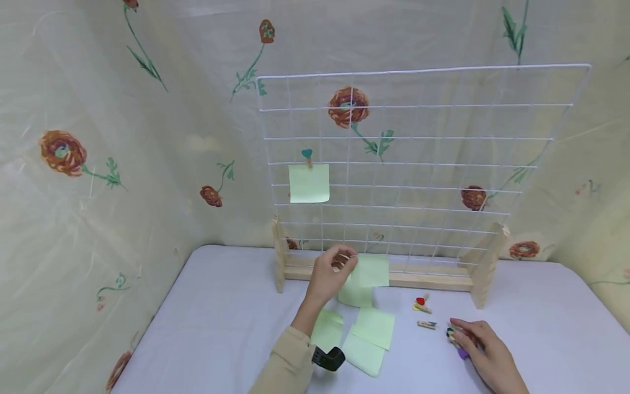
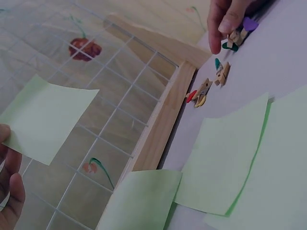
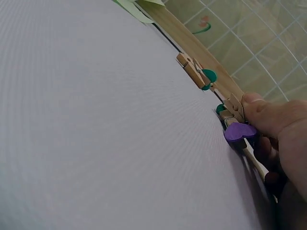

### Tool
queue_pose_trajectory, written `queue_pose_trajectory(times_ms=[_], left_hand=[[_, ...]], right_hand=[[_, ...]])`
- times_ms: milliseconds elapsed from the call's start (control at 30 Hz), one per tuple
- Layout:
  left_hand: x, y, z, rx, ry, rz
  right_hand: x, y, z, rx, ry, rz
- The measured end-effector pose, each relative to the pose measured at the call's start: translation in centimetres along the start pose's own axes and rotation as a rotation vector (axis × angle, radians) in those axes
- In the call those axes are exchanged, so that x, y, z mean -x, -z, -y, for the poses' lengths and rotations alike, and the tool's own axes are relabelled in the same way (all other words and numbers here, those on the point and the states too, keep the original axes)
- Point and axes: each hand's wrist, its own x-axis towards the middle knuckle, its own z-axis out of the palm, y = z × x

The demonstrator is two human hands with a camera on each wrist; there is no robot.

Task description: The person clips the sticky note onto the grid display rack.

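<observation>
My left hand (image 1: 328, 275) pinches a pale green paper note (image 1: 374, 271) by its left edge, in front of the grid's lower part. More green notes (image 1: 374, 327) lie on the table below it. At the right, my right hand (image 1: 487, 353) has its thumb and fingers at a wooden clothespin (image 3: 234, 108), with the thumb tip against the wood. Close beside it is a purple heart (image 3: 240, 132) on a clothespin. A clothespin with a teal heart (image 1: 307, 154) holds another green note (image 1: 309, 183) on the white wire grid (image 1: 408, 164).
The grid stands on a wooden base (image 1: 423, 281) with two upright side pieces. Loose clothespins (image 1: 426, 325) lie left of my right hand, one with a red heart (image 1: 420, 301). A white cloth covers the table (image 1: 211, 323); flowered curtain (image 1: 162, 164) hangs behind.
</observation>
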Motion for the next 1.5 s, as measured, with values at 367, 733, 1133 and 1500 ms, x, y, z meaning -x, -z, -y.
queue_pose_trajectory(times_ms=[367,733,1133,1500], left_hand=[[-0.5,0.0,-0.8,0.002,0.020,0.000],[-2.9,0.0,0.8,0.009,-0.057,-0.031],[-3.5,0.4,-0.6,0.059,-0.046,-0.093],[-3.2,0.4,-2.5,0.039,-0.067,-0.095]], right_hand=[[0.1,-0.1,-0.3,-0.018,0.015,-0.027],[-1.0,0.1,0.7,-0.046,0.021,0.063],[-0.9,-0.4,0.1,-0.066,0.054,-0.092],[0.7,0.4,0.4,-0.083,0.044,0.024]])
